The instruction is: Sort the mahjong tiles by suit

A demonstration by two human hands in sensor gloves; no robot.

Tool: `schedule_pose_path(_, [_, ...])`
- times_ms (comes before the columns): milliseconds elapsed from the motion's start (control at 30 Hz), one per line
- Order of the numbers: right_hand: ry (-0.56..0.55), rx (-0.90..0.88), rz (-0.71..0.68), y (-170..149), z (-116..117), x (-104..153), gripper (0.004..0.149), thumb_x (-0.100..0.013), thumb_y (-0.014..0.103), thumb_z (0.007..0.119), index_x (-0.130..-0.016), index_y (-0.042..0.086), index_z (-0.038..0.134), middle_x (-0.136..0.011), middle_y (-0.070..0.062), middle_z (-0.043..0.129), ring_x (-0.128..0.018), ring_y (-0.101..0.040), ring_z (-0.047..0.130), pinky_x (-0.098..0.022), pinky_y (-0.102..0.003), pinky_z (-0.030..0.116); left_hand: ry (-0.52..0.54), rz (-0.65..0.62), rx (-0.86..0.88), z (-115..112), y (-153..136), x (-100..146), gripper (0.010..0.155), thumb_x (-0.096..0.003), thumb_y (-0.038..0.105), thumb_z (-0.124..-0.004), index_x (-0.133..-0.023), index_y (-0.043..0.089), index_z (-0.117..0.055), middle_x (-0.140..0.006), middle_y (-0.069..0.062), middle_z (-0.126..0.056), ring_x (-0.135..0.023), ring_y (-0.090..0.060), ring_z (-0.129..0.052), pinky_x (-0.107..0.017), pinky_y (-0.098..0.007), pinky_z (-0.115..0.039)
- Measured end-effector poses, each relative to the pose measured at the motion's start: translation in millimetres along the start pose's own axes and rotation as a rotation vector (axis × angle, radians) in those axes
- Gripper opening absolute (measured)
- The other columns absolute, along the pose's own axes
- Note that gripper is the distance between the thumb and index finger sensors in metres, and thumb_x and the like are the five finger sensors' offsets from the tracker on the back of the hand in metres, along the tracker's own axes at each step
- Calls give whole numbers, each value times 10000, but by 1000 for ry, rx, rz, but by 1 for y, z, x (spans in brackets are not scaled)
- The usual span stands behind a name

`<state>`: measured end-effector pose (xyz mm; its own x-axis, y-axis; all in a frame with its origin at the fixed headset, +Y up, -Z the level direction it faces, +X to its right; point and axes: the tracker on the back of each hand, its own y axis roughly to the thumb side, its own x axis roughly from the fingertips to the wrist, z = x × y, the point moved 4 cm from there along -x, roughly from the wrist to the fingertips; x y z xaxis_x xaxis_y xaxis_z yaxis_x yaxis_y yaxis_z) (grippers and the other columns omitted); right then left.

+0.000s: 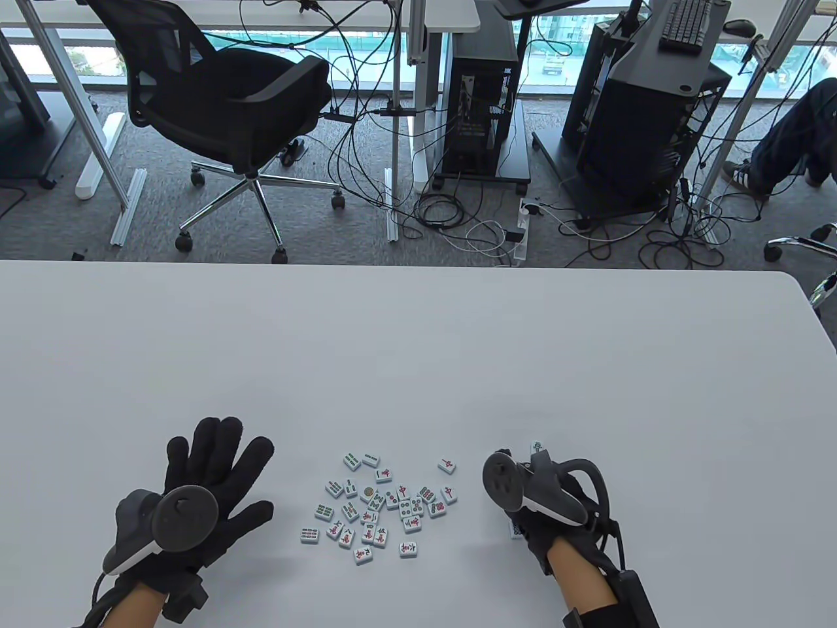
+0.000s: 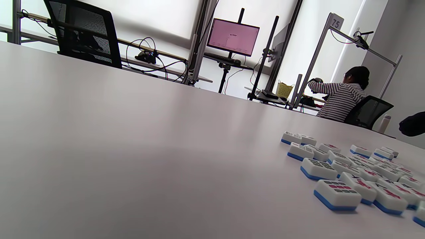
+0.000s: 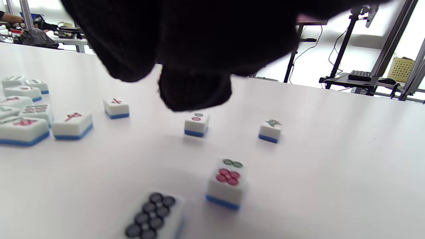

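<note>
Left hand (image 1: 196,484) lies flat and spread near the table's (image 1: 418,353) front edge; the right hand's (image 1: 543,497) grip can't be told. Tiles (image 1: 376,507) look hard, slick, light: pinch the short sides.

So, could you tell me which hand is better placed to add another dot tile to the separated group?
The right hand, probably: it hovers over the separated dot tiles, beside the pile's right edge. The left hand lies flat and spread on the pile's far side.

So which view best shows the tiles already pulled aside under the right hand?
The right wrist view: four separated tiles lie face up, their markings visible. The table view hides most of them under the right hand and its tracker. The left wrist view shows only the main cluster.
</note>
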<state>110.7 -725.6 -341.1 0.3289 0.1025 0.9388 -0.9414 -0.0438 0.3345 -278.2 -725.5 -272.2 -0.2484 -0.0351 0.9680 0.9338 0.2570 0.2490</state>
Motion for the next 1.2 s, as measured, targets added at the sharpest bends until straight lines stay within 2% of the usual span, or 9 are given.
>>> schedule_pose_path(200, [-11, 69, -101, 50, 4, -27, 557, -422, 376, 816, -938, 186, 734, -437, -42, 978, -129, -130, 896, -103, -276, 802, 7, -6, 4, 1, 0, 0, 784, -444, 804, -525, -1102, 564, -174, -1153, 245, 130, -1123, -82, 171, -804, -435, 84])
schedule_pose_path(400, [31, 186, -131, 82, 20, -48, 567, -405, 403, 827, -925, 190, 752, -395, -32, 978, -94, -117, 880, -75, -268, 791, 5, -10, 8, 0, 1, 0, 784, -445, 803, -525, -1103, 561, -174, -1153, 245, 129, -1123, -83, 172, -804, -436, 84])
schedule_pose_path(500, [39, 235, -122, 91, 26, -56, 557, -411, 413, 815, -916, 183, 759, -377, -22, 976, -79, -107, 874, -63, -262, 788, 7, -11, 10, 1, 1, 0, 784, -444, 803, -525, -1103, 564, -173, -1153, 245, 130, -1123, -83, 171, -804, -436, 84])
schedule_pose_path(567, [-16, 248, -88, 94, 23, -60, 561, -408, 414, 821, -907, 165, 769, -363, -25, 975, -68, -109, 868, -54, -264, 783, 9, -9, 14, 1, 0, 0, 785, -444, 803, -526, -1103, 563, -173, -1153, 245, 131, -1123, -83, 174, -804, -436, 85])
schedule_pose_path(633, [-20, 281, -75, 95, 22, -66, 559, -409, 417, 815, -905, 164, 767, -358, -21, 975, -66, -107, 867, -53, -264, 783, 8, -7, 16, 1, 0, 0, 784, -445, 803, -527, -1103, 562, -175, -1153, 244, 130, -1123, -84, 172, -803, -436, 85])
schedule_pose_path(767, [60, 258, -198, 100, 18, -63, 547, -414, 369, 829, -930, 211, 737, -376, -24, 974, -82, -114, 871, -69, -270, 786, 12, -8, 13, 2, 0, 0, 785, -444, 803, -527, -1103, 562, -174, -1154, 245, 129, -1123, -83, 171, -804, -437, 84])
schedule_pose_path(900, [92, 328, -247, 107, 18, -59, 563, -404, 344, 853, -941, 247, 717, -385, -19, 974, -91, -111, 873, -78, -269, 790, 12, -4, 20, 2, -1, 0, 783, -445, 801, -528, -1103, 563, -176, -1153, 247, 129, -1123, -82, 172, -804, -435, 86])
schedule_pose_path(1067, [154, 392, -271, 116, 35, -63, 565, -396, 331, 868, -936, 251, 723, -390, -27, 971, -93, -117, 871, -83, -275, 787, 8, -3, 17, 1, -2, 0, 784, -445, 802, -527, -1104, 562, -176, -1154, 246, 128, -1122, -83, 173, -803, -435, 86])
schedule_pose_path(1200, [111, 410, -288, 122, 38, -64, 540, -387, 330, 871, -895, 193, 751, -373, -23, 967, -80, -109, 864, -75, -272, 785, 8, -4, 18, 1, -2, 0, 784, -445, 802, -527, -1103, 562, -176, -1153, 246, 130, -1122, -82, 174, -804, -435, 87])
